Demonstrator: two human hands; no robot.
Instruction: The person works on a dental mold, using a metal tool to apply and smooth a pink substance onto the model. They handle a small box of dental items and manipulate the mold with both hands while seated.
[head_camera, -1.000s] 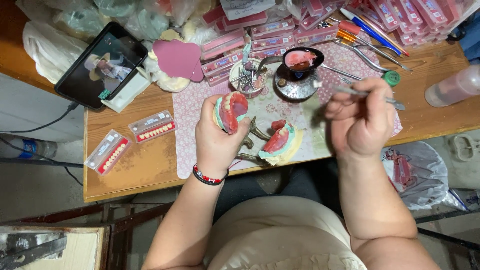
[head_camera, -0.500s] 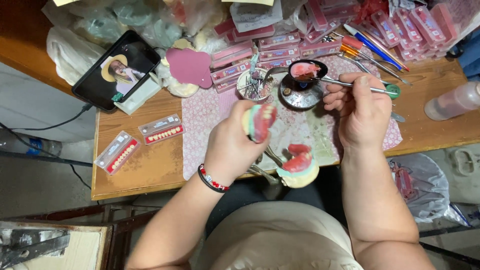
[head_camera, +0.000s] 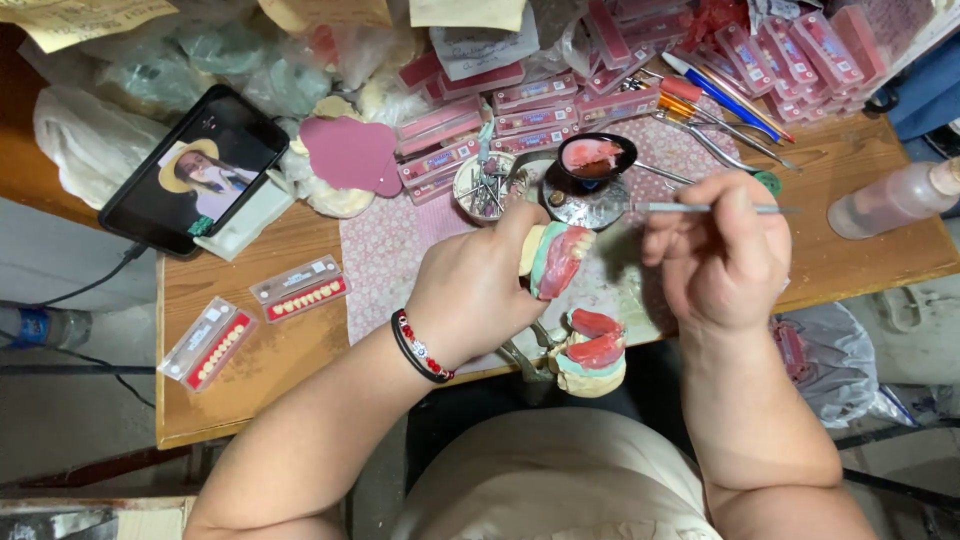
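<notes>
Desk (head_camera: 250, 400): wooden, brown, cluttered along the far edge; patterned pink cloth (head_camera: 385, 260) spread across the middle.

Phone (head_camera: 195, 170): black, screen lit, propped at far left on a white block.

Stacked pink flat boxes (head_camera: 560, 95): heaped at the far edge, more at far right.

Plastic bottle (head_camera: 890, 200): translucent, lying on its side at right.

Left hand (head_camera: 475, 290): grip closed around a denture model (head_camera: 555, 258), pale green base with red wax, raised above the cloth near the centre; beaded bracelet (head_camera: 418, 348) on the wrist.

Right hand (head_camera: 720, 255): grip pinched narrow on a thin metal instrument (head_camera: 690, 208), held level, tip pointing left toward the dish, just beside the held model.

Second denture model (head_camera: 592, 352): cream base, red wax, on a metal frame at the near desk edge, below and between the hands.

Pink wax sheet (head_camera: 352, 155): flat, lobed, beside the phone.

Small black dish (head_camera: 595, 157): pinkish-red wax inside, set on a round metal stand behind the held model.

Round tin (head_camera: 485, 188): holding small metal tools, left of the dish.

Two tooth cards (head_camera: 300, 290): rows of artificial teeth, flat on bare wood at left.
</notes>
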